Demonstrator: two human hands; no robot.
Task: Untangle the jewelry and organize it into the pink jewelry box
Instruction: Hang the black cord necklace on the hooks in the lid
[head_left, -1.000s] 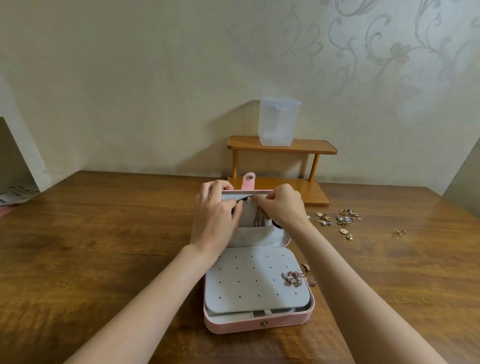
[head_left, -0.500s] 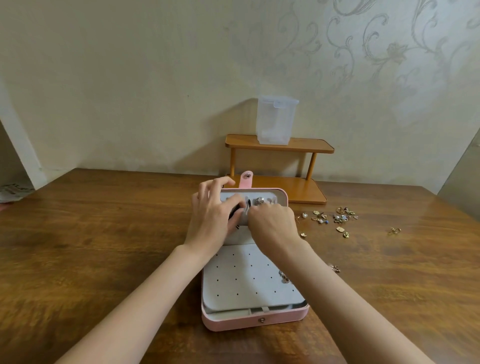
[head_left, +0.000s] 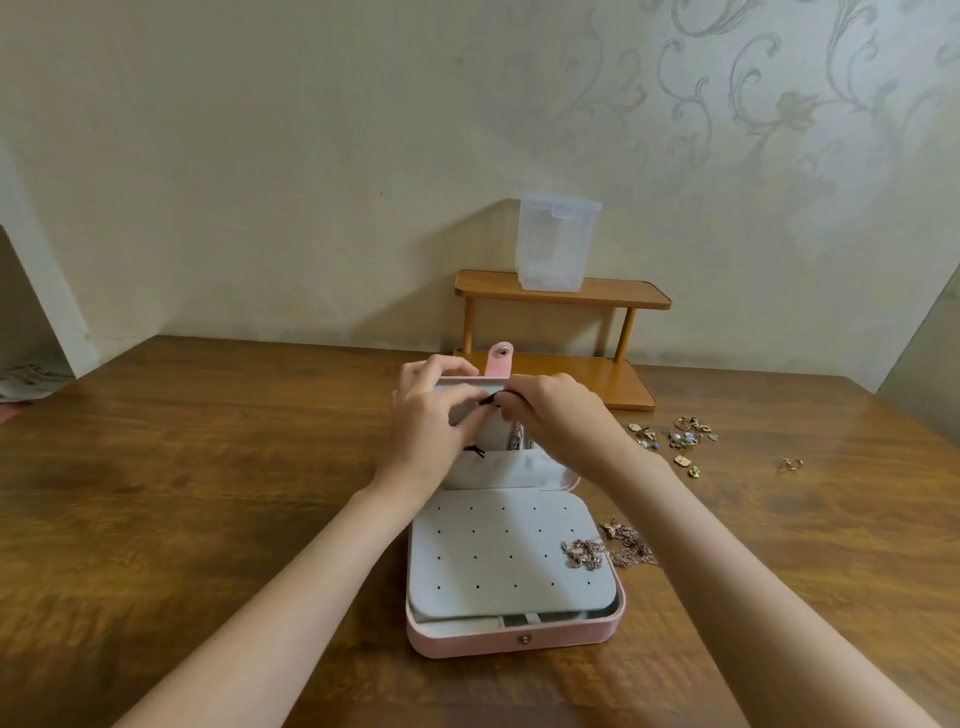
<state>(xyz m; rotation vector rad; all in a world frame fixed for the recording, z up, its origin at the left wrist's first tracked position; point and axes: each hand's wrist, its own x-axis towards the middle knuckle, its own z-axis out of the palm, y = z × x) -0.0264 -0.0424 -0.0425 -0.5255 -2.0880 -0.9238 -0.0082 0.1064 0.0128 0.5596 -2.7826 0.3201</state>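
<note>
Working at the raised lid of the open pink jewelry box on the table, both hands meet at one spot near the lid's top edge. The left hand and the right hand each appear to pinch a small dark loop there, so both grips are closed on it. A chain hangs just below the grips, inside the lid. This looks like the hanging step; next, the loop likely needs fastening. Below the grips, nearer the person, tangled chains rest on the box's dotted grey panel. Loose earrings lie to the right of the grips.
</note>
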